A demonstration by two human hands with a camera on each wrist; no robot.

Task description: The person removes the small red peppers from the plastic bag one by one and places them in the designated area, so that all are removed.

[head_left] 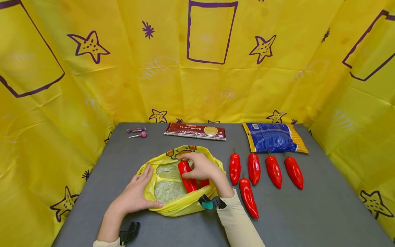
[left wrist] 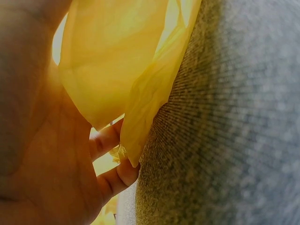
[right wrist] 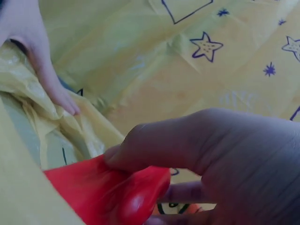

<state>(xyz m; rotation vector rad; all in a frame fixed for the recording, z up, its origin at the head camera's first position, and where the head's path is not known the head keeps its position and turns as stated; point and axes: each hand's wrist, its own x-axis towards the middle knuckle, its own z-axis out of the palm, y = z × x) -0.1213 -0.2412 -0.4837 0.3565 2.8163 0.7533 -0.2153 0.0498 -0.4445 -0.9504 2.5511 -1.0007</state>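
A yellow plastic bag (head_left: 182, 202) lies with its mouth spread wide on the grey table. My right hand (head_left: 202, 167) reaches into that mouth and pinches a red pepper (head_left: 189, 183) between thumb and fingers. In the right wrist view the same pepper (right wrist: 136, 201) is close up under the thumb. Part of another red pepper (head_left: 204, 183) shows inside the bag, to the right. Against the bag's left side rests my left hand (head_left: 134, 192), fingers straight and thumb along the near rim. Yellow plastic (left wrist: 112, 61) lies along that palm in the left wrist view.
Several red peppers (head_left: 273, 171) lie right of the bag, one nearer (head_left: 249, 197) by the right forearm. Behind are a dark red PRIMO GUSTO packet (head_left: 195, 131), a blue and yellow packet (head_left: 273, 138), a lollipop (head_left: 142, 134) and a wrapped candy (head_left: 135, 130). Yellow cloth (head_left: 129, 79) surrounds the table.
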